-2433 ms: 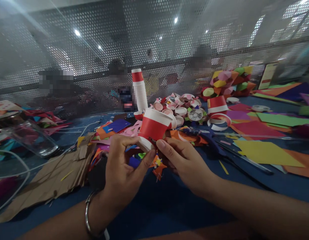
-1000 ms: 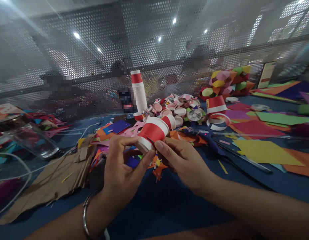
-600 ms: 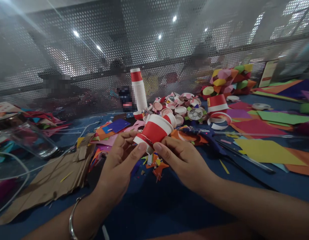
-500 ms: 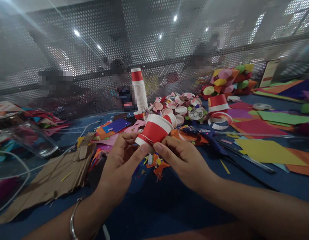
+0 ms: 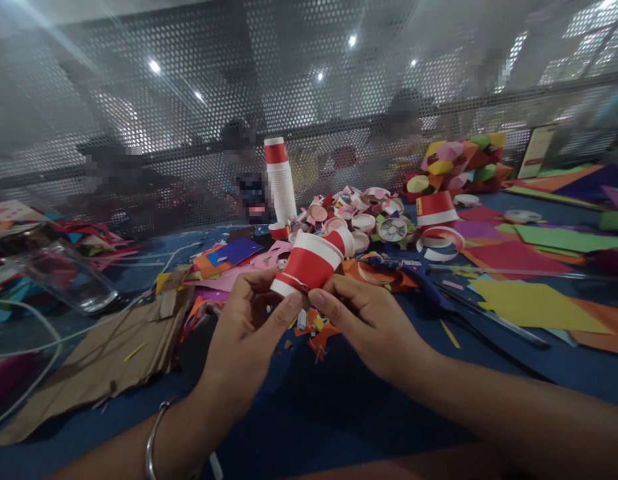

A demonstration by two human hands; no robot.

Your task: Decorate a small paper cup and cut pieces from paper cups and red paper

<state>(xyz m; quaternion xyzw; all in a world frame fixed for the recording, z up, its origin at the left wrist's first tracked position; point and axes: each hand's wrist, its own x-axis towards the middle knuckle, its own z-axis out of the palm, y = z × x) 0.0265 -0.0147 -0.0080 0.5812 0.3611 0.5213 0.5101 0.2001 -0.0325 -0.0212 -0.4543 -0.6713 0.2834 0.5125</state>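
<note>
I see left hand (image 5: 251, 337) and right hand (image 5: 376, 323), fingers pinching tilted cup (image 5: 315, 262) near narrow end. I judge it light, crushable; grip softly there. Stack (image 5: 281, 187) beyond cup.

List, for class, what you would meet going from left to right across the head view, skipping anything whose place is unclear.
Clear container, silver bracelet, blue paper, held red-and-white cup, second red-and-white cup, yellow paper.
</note>
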